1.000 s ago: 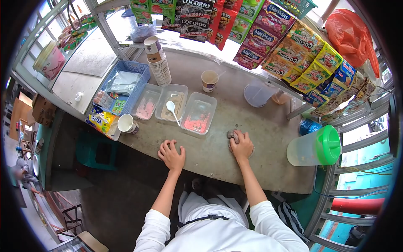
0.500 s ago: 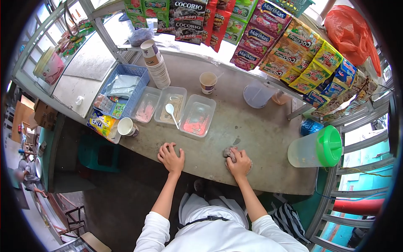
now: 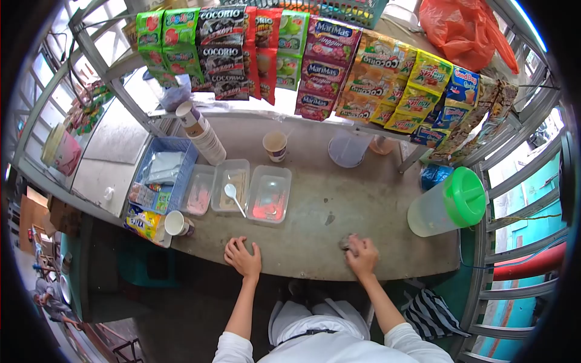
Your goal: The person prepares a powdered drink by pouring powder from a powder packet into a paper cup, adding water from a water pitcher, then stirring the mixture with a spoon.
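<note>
My right hand (image 3: 362,256) is closed on a crumpled grey-brown cloth (image 3: 346,243) near the front edge of the grey table (image 3: 302,242). My left hand (image 3: 242,256) rests at the same edge, its fingers apart and nothing in them. Beyond the left hand stand clear plastic containers: one with red-pink contents (image 3: 270,195), one with tan contents and a white spoon (image 3: 234,199), and one with pale pink contents (image 3: 198,190). Two dark marks show on the tabletop beyond the cloth.
A paper cup (image 3: 275,147) stands behind the containers, another cup (image 3: 178,224) at the left edge. A cup stack (image 3: 207,142) is beside a blue basket (image 3: 163,175). A green-lidded jug (image 3: 448,202) stands right. Sachets (image 3: 324,66) hang overhead.
My right hand and the cloth have moved right and closer to the front edge. The left hand stays at the edge. The camera view has shifted, showing more of the hanging sachets.
</note>
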